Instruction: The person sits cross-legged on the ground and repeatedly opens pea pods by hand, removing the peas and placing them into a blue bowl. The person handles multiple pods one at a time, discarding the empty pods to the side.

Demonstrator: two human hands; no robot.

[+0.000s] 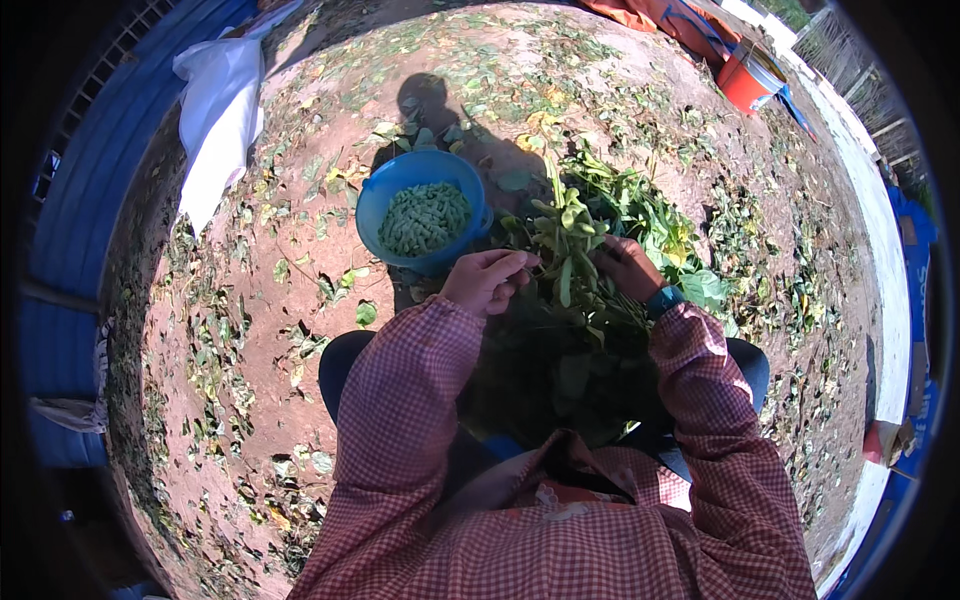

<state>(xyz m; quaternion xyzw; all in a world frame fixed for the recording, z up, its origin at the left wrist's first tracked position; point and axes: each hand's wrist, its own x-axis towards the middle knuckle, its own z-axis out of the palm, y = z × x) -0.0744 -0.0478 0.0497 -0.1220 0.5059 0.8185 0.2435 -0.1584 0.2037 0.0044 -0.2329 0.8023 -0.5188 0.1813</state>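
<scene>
My right hand grips a leafy bunch of bean plants with plump green pods hanging among the stems. To the left of the bunch is my left hand, thumb and forefinger pinched together at its edge. Whether anything sits between those fingertips is too small to tell. Just beyond the left hand stands a blue plastic bucket, partly filled with picked green bean pods. More uprooted leafy plants lie on the ground behind the right hand, and dark foliage fills the shade between my knees.
Dry leaves litter the bare earth. A white plastic sack lies at the left beside blue corrugated sheeting. At the upper right are a red bucket and an orange tarpaulin. A pale concrete edge borders the right side.
</scene>
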